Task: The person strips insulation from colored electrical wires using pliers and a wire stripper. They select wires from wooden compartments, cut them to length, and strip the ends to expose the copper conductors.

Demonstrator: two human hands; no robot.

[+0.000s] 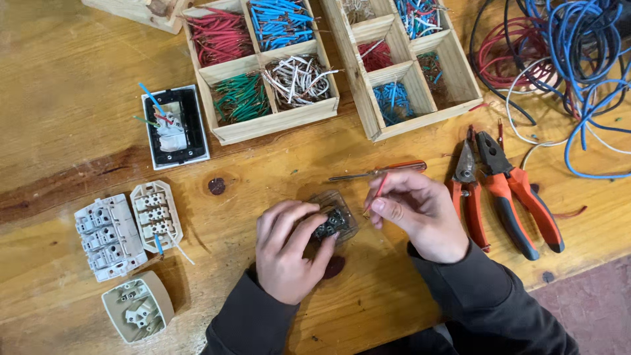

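Note:
My left hand (pixel 287 248) presses down on a small dark switch module (pixel 335 221) with a clear frame, lying on the wooden table (pixel 79 105). My right hand (pixel 417 212) pinches a short red wire (pixel 379 189) by one end, its tip just right of the module. A screwdriver (pixel 381 171) with a red-orange handle lies flat just beyond my right hand, untouched.
Two wooden divided boxes (pixel 263 121) (pixel 407 121) of coloured wire pieces stand at the back. Red-handled pliers (pixel 509 190) and cutters (pixel 468 190) lie to the right, below loose cable coils (pixel 565 52). White switch parts (pixel 108 236) and a black-framed switch plate (pixel 176 128) lie left.

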